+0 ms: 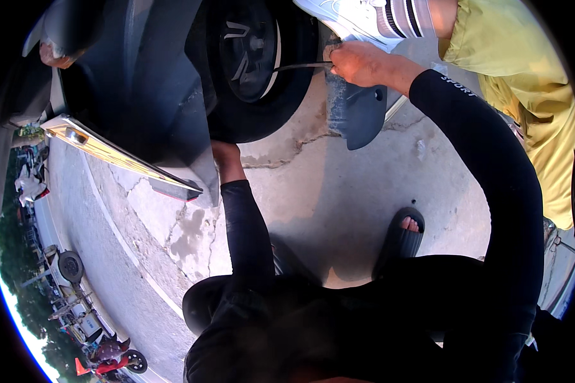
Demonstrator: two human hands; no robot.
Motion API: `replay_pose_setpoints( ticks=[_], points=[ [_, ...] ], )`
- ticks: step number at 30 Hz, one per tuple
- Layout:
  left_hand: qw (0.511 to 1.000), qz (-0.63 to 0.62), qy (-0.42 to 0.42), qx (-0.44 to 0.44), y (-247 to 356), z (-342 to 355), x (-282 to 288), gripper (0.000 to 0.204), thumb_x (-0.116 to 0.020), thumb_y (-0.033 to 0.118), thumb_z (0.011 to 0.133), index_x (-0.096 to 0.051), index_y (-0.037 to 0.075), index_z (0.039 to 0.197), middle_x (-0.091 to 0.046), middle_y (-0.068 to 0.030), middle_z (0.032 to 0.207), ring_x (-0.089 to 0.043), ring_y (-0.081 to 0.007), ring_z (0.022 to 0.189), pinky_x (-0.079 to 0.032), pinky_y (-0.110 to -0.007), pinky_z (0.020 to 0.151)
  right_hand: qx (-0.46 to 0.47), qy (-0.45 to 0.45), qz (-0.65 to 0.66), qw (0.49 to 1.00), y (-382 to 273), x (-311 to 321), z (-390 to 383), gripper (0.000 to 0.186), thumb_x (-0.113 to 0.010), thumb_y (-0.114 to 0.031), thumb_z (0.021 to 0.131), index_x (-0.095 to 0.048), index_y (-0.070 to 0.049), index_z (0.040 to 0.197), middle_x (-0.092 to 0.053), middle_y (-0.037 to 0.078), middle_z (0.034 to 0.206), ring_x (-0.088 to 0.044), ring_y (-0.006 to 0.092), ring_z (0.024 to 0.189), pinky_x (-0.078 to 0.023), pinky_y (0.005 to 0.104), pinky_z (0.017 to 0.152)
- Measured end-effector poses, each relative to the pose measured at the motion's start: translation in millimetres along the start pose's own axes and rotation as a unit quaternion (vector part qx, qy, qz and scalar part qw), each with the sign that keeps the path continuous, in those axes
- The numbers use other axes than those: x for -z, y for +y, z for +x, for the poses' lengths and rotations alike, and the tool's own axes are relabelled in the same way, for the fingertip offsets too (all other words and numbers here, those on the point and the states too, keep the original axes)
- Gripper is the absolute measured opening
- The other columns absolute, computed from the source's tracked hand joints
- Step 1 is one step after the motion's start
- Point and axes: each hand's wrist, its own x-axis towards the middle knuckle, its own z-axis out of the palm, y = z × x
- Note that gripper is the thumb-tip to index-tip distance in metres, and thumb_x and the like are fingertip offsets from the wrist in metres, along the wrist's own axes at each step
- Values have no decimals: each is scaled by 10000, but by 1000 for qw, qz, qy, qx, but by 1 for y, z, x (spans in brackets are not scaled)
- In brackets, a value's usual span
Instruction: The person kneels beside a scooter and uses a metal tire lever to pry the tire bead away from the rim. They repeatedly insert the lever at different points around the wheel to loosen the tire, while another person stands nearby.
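My right hand (362, 62) is closed round the end of a thin, slightly curved dark tyre lever (302, 65). The lever's other end meets the rim edge of a black wheel (250, 51), inside its tyre (303, 70). My left hand (226, 155) reaches up to the lower side of the tyre, next to the dark bodywork (147, 76) of a vehicle. Bodywork and tyre hide its fingers. Just below my right hand lies a grey-black mud flap (359, 115), scuffed along one edge.
A person in yellow trousers (524, 108) and a white trainer (345, 19) stands close at the right. Part of another person (59, 56) shows at upper left. Cracked concrete (326, 198) lies under my sandalled foot (402, 239). Parked vehicles (83, 313) line the road.
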Motion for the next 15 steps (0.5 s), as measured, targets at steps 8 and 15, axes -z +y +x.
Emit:
replay_pose_setpoints(
  ticks=[8, 15],
  points=[
    [904, 311, -176, -232, -4, 22, 33, 699, -606, 309, 944, -239, 70, 1489, -366, -161, 1490, -447, -288, 1319, -359, -419, 1122, -1, -1, 121, 993, -10, -40, -25, 244, -561, -179, 952, -680, 34, 949, -690, 226, 923, -666, 390, 924, -537, 452, 815],
    [935, 220, -171, -218, -12, 18, 22, 731, -668, 284, 904, -262, 56, 1467, -396, -167, 1464, -474, -291, 1291, -372, -417, 1117, -59, 59, 129, 988, -19, -70, -34, 215, -600, -185, 921, -682, 13, 939, -689, 218, 912, -669, 373, 927, -546, 438, 812]
  ],
)
